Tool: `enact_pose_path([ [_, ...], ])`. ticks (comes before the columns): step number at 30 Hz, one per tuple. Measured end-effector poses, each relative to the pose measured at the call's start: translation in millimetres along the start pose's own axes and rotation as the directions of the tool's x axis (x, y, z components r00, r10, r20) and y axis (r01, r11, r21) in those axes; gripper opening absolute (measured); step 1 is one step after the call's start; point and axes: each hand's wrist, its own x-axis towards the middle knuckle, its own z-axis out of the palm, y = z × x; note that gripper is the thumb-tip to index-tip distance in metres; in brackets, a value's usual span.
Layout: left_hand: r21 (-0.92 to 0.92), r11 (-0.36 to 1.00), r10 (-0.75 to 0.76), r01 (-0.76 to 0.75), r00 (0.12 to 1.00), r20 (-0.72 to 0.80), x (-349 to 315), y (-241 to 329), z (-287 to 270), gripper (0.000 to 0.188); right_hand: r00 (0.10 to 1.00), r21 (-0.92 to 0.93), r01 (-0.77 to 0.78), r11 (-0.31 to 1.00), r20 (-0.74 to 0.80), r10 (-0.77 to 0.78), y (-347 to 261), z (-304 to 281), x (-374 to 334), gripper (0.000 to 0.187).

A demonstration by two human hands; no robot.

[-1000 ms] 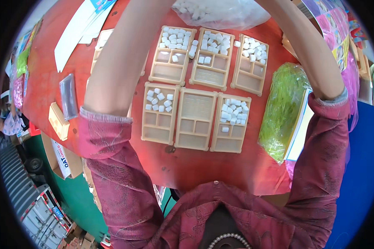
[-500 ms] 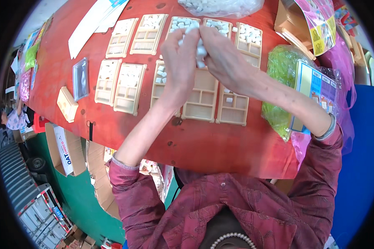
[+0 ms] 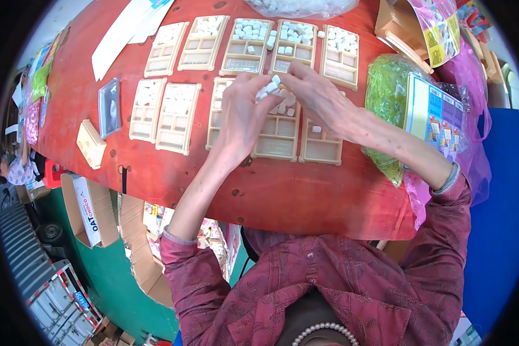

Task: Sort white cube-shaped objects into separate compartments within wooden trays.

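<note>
- Near the upper middle of the frame, the left hand point(image 3: 242, 112) and the right hand point(image 3: 320, 98) are meeting above a beige tray point(image 3: 278, 130) on the red worktop point(image 3: 305, 190).
- Left grip is curling shut on a few white blocks point(image 3: 269, 88), held at the fingertips.
- Right grip is pinching together just beside those blocks; whether it is clamping one itself, I cannot tell.
- More white blocks are lying in the tray's upper compartments, under the hands.
- Along the top edge, three other trays point(image 3: 294, 45) are sitting filled with white blocks.
- Toward the upper left, four emptier trays point(image 3: 177, 118) are lying in two rows.
- At the right, a green bag point(image 3: 383, 98) is resting beside a printed card point(image 3: 429, 112).
</note>
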Motion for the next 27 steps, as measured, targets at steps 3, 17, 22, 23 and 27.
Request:
enact_pose_path([
  [3, 0.011, 1.000, -0.012, 0.012, 1.000, 0.016, -2, -2, 0, 0.028, 1.000, -0.021, 0.020, 1.000, 0.004, -0.020, 3, 2, -2, 0.035],
  [17, -0.130, 0.986, -0.107, 0.109, 0.994, 0.016, -2, -13, 4, 0.029, 0.997, 0.152, -0.069, 0.986, 0.050, 0.061, 7, -4, -1, 0.042],
  [22, -0.202, 0.975, -0.099, 0.090, 0.995, -0.031, -1, -25, 3, 0.024, 0.997, 0.135, -0.070, 0.988, 0.053, 0.063, 8, -2, 1, 0.044],
  [23, -0.201, 0.975, -0.101, 0.093, 0.994, -0.031, -1, -26, 5, 0.024, 0.997, 0.137, -0.070, 0.988, 0.055, 0.063, 7, -2, 1, 0.044],
  [27, -0.205, 0.977, -0.074, 0.061, 0.995, -0.060, 1, -24, 6, 0.020, 0.993, 0.136, -0.083, 0.987, 0.093, 0.071, 1, -6, 2, 0.041],
])
